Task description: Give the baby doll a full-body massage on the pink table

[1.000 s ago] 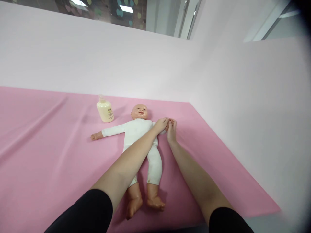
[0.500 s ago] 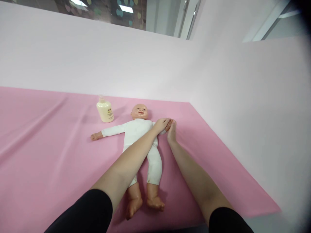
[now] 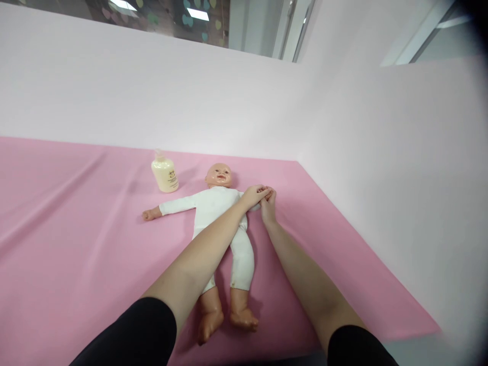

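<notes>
A baby doll point(image 3: 213, 203) lies face up in the head view, with a white cloth body and shiny plastic head, hands and feet. Its arm on the right side stretches out to where both my hands meet. My left hand point(image 3: 254, 196) reaches across the doll's body and closes around that arm near the doll's hand. From the other side, my right hand point(image 3: 269, 206) curls its fingers over the same small hand, which is now mostly hidden. The doll's other arm lies stretched out to the left, touched by neither hand.
A pump bottle point(image 3: 165, 175) of pale yellow liquid stands left of the doll's head. Under everything is a pink padded surface point(image 3: 76, 229) with creases at left. White walls point(image 3: 152, 91) rise behind and at right, with glass panes above.
My right hand's fingers have folded inward over the doll's hand, covering more of it. My left hand has barely shifted; the doll's body and the bottle stay put.
</notes>
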### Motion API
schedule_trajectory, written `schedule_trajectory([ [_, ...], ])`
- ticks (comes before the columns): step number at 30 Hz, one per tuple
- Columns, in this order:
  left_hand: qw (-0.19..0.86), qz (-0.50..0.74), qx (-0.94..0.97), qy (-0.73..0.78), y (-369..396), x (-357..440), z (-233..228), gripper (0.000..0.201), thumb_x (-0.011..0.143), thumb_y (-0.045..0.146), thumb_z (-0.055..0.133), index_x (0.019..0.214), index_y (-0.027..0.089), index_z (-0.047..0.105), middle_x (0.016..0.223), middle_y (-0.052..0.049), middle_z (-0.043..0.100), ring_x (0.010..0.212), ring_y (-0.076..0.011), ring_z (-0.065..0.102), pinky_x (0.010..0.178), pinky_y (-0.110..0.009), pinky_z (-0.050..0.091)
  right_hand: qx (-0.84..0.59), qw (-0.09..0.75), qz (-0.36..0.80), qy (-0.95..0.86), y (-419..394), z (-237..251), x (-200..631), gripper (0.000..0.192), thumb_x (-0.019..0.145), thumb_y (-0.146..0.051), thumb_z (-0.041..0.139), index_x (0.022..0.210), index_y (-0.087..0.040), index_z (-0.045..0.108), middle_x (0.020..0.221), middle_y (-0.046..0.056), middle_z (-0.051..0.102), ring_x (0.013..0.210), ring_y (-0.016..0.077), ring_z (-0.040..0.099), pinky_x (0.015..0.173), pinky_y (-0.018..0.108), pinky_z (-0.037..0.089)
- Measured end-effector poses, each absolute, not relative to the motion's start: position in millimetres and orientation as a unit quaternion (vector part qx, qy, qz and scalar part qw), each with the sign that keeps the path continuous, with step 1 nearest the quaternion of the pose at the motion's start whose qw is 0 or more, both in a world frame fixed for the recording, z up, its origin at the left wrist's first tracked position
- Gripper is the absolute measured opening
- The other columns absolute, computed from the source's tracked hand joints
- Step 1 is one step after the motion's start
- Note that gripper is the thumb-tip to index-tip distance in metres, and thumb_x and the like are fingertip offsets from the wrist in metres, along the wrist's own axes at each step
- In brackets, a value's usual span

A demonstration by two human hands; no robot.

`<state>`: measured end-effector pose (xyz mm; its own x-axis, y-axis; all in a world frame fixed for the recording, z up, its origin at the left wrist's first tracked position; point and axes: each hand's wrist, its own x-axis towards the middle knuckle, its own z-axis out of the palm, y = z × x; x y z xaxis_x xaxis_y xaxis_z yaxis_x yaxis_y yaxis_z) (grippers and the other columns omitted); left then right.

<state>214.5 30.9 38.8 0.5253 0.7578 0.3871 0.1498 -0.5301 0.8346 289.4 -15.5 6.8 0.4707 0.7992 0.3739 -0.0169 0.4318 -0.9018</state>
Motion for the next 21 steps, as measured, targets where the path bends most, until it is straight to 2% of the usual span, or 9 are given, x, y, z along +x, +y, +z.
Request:
schedule_trajectory([
  [4, 0.39, 0.39, 0.773, 0.314, 30.9, 215.5, 37.7, 0.029, 0.079, 0.043, 0.052, 0.076, 0.014, 0.059, 0.068, 0.001, 0.056, 0.065, -0.0116, 0.051, 0.063, -0.023, 0.04, -0.466, 0.717, 0.26, -0.449, -12.3, 6.2, 289.7, 0.04, 0.069, -0.026, 0.061, 0.104, -0.02, 0.043, 0.105, 0.007, 0.056, 0.097, 0.0164, 0.057, 0.09, 0.034, 0.045],
  [10, 0.375, 0.39, 0.772, 0.334, 29.7, 214.3, 39.0, 0.027, 0.078, 0.041, 0.054, 0.079, 0.014, 0.059, 0.071, 0.0, 0.058, 0.067, -0.0128, 0.052, 0.066, -0.025, 0.04, -0.47, 0.7, 0.25, -0.476, -11.0, 5.2, 289.7, 0.033, 0.072, -0.031, 0.06, 0.1, -0.019, 0.046, 0.1, 0.005, 0.058, 0.093, 0.0162, 0.058, 0.087, 0.033, 0.046],
  [14, 0.373, 0.405, 0.765, 0.335, 30.0, 214.9, 38.9, 0.029, 0.084, 0.04, 0.047, 0.081, 0.015, 0.059, 0.077, -0.002, 0.062, 0.072, -0.0135, 0.055, 0.072, -0.025, 0.042, -0.481, 0.686, 0.266, -0.476, -15.5, 9.8, 287.9, 0.028, 0.082, -0.04, 0.048, 0.099, -0.018, 0.053, 0.096, 0.005, 0.061, 0.09, 0.0167, 0.059, 0.085, 0.034, 0.047],
  [18, 0.369, 0.406, 0.769, 0.328, 31.3, 216.8, 37.1, 0.036, 0.089, 0.043, 0.036, 0.079, 0.016, 0.057, 0.077, -0.002, 0.061, 0.074, -0.0138, 0.055, 0.073, -0.025, 0.042, -0.51, 0.682, 0.277, -0.445, -18.8, 14.8, 287.1, 0.037, 0.089, -0.042, 0.033, 0.102, -0.016, 0.056, 0.1, 0.007, 0.064, 0.096, 0.0166, 0.059, 0.088, 0.033, 0.045],
  [21, 0.367, 0.403, 0.771, 0.33, 32.4, 217.6, 34.4, 0.034, 0.09, 0.042, 0.034, 0.08, 0.017, 0.055, 0.081, -0.002, 0.061, 0.078, -0.0138, 0.055, 0.076, -0.025, 0.042, -0.521, 0.679, 0.281, -0.434, -17.0, 12.7, 289.1, 0.045, 0.091, -0.044, 0.027, 0.103, -0.015, 0.059, 0.103, 0.008, 0.065, 0.101, 0.0169, 0.059, 0.093, 0.034, 0.043],
])
